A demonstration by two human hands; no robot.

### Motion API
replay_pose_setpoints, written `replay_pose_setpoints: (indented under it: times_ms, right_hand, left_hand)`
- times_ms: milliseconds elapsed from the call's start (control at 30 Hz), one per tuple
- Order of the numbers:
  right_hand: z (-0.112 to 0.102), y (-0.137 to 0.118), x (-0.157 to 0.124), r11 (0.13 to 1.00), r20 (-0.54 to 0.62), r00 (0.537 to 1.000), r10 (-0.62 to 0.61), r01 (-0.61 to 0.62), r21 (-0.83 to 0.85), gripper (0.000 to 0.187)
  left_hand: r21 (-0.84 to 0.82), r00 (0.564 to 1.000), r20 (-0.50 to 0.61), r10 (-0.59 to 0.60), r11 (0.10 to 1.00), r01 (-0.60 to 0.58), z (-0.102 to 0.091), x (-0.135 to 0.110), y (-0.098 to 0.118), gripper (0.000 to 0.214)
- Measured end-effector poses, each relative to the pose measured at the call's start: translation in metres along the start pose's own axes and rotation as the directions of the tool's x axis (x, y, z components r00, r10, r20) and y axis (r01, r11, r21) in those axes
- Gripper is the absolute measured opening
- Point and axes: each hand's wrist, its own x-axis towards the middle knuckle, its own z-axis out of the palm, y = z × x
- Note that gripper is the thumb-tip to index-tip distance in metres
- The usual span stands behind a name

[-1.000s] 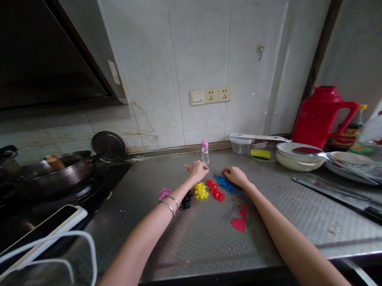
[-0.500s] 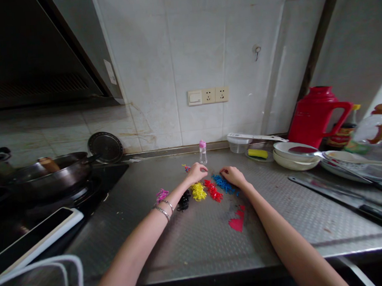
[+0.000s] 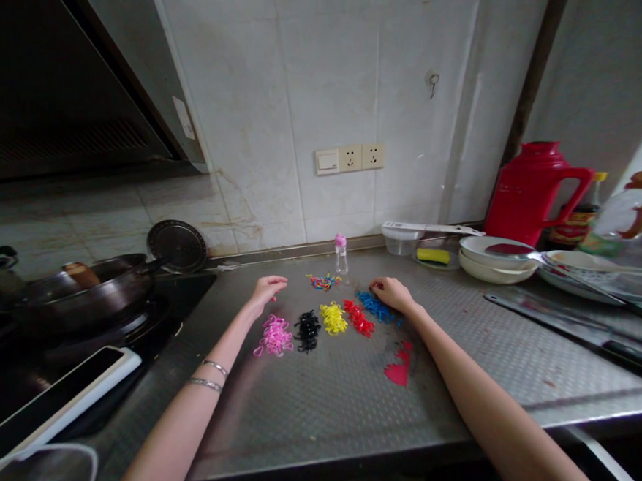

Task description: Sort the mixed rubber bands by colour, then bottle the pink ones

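Observation:
Small elastic bands lie sorted by colour on the steel counter [image 3: 332, 401]: a pink pile [image 3: 274, 335], a black pile [image 3: 307, 330], a yellow pile [image 3: 334, 317], a red pile [image 3: 359, 318] and a blue pile [image 3: 375, 308]. A small mixed heap [image 3: 324, 281] lies behind them, by a tiny bottle with a pink cap [image 3: 342, 253]. My left hand [image 3: 267, 289] hovers just above the pink pile, fingers curled in a pinch on something too small to name. My right hand [image 3: 391, 293] rests at the blue pile, fingers curled down onto the bands.
A wok [image 3: 77, 293] sits on the stove at left, with a phone [image 3: 57, 394] and white cable near it. At right stand a red jug [image 3: 532, 193], stacked plates [image 3: 498, 261], a sponge [image 3: 433, 256] and a knife [image 3: 591, 335]. A red scrap [image 3: 399, 370] lies near the front.
My left hand has moved left from the mixed heap to above the pink pile, uncovering the pink and black piles. My right hand has stayed at the blue pile.

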Motion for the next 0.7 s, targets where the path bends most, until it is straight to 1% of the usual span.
replay_pose_setpoints:
  times_ms: [67,133,267,500,567,700]
  right_hand:
    - [0.0,0.0,0.0,1.0,0.005,1.0,-0.002,0.003,-0.006,0.027]
    - [-0.001,-0.001,-0.001,1.0,0.009,1.0,-0.001,0.001,-0.01,0.027]
    - [-0.001,-0.001,-0.001,1.0,0.007,1.0,0.0,0.0,-0.007,0.027]
    - [-0.004,-0.005,0.001,1.0,0.04,0.999,0.014,-0.014,-0.017,0.03]
    - [-0.007,-0.008,0.001,0.999,0.049,0.999,0.015,-0.013,-0.036,0.03]
    - [-0.012,-0.022,0.004,0.996,0.026,1.0,0.0,0.003,-0.092,0.03]
  left_hand:
    - [-0.048,0.998,-0.049,-0.051,0.998,0.048,-0.01,-0.003,-0.002,0.029]
    - [-0.074,0.993,-0.077,-0.087,0.994,0.081,-0.014,-0.006,-0.004,0.028]
    - [-0.106,0.987,-0.096,-0.13,0.987,0.12,-0.014,-0.013,-0.007,0.028]
    - [-0.278,0.971,-0.118,-0.208,0.946,0.168,-0.021,-0.016,-0.016,0.033]
    - [-0.287,0.969,-0.123,-0.213,0.943,0.17,-0.022,-0.014,-0.017,0.033]
    - [-0.276,0.972,-0.129,-0.197,0.948,0.156,-0.021,-0.013,-0.019,0.03]
